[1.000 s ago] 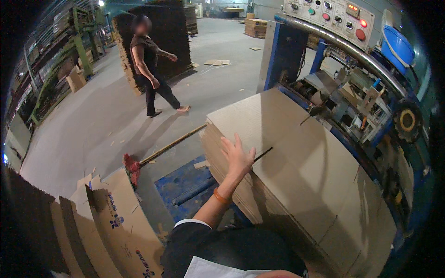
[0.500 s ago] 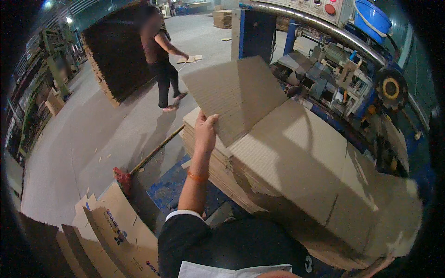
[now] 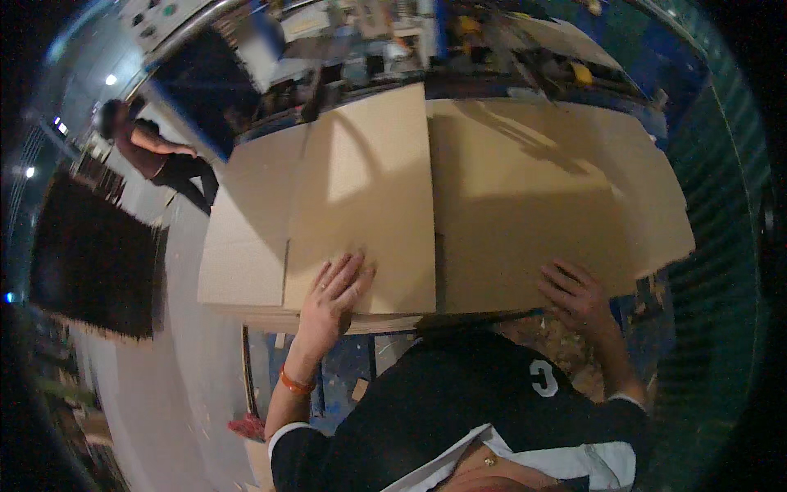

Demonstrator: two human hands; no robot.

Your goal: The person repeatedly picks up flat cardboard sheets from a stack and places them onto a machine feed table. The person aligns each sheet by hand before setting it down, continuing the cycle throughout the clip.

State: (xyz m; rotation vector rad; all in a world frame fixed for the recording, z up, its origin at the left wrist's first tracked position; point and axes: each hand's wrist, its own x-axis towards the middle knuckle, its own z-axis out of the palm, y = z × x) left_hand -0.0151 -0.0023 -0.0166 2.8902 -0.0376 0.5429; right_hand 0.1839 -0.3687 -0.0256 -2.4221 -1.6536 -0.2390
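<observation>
Brown cardboard (image 3: 365,197) lies spread across the middle, its left-of-centre panel and the broad right panel (image 3: 525,209) parted by a narrow dark gap, with stacked sheets (image 3: 369,323) showing under the near edge. Toward 8 o'clock, the left hand (image 3: 332,291) rests palm down on the left-of-centre panel, fingers stretched out, a little apart, and wrapped around nothing; an orange wristband (image 3: 297,381) circles its wrist. Between 3 and 4 o'clock, the right hand (image 3: 578,299) touches the right panel near its close edge, fingers extended and slightly spread, likewise not curled around the board. Machinery (image 3: 393,61) runs along 12 o'clock, partly blurred. At 10 o'clock is another person (image 3: 152,152) in dark clothing; at 9 o'clock, a dark stack (image 3: 94,254). Near 7 o'clock, a red broom head (image 3: 246,426) sits low beside the left forearm.
</observation>
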